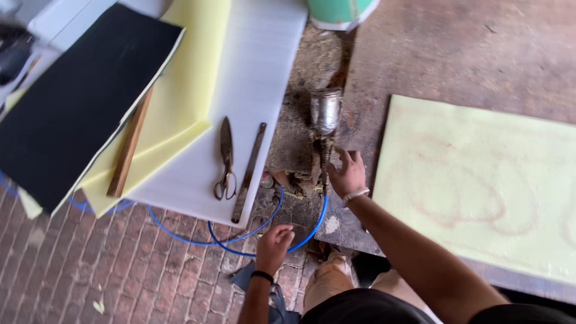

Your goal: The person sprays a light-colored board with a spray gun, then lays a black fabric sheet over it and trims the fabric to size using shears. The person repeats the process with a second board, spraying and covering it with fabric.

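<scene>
My right hand [348, 175] is spread open beside the handle of a grimy spray gun [324, 153]. The gun lies on a dark metal slab, and its dull metal cup [326, 110] points away from me. A thin blue hose [312, 228] runs from the gun's base and loops over the brick floor. My left hand [273, 245] hovers over that loop with its fingers curled. Whether it grips the hose is hidden. Both wrists wear bands.
To the right lies a pale yellow foam sheet [480, 180] with brownish glue traces. On the left, a white sheet [252, 72] carries large scissors [226, 159] and a metal bar [248, 173]. Beside them are yellow foam [186, 90], a black sheet [84, 96] and a wooden strip [128, 147]. A green bucket [339, 12] stands at the top.
</scene>
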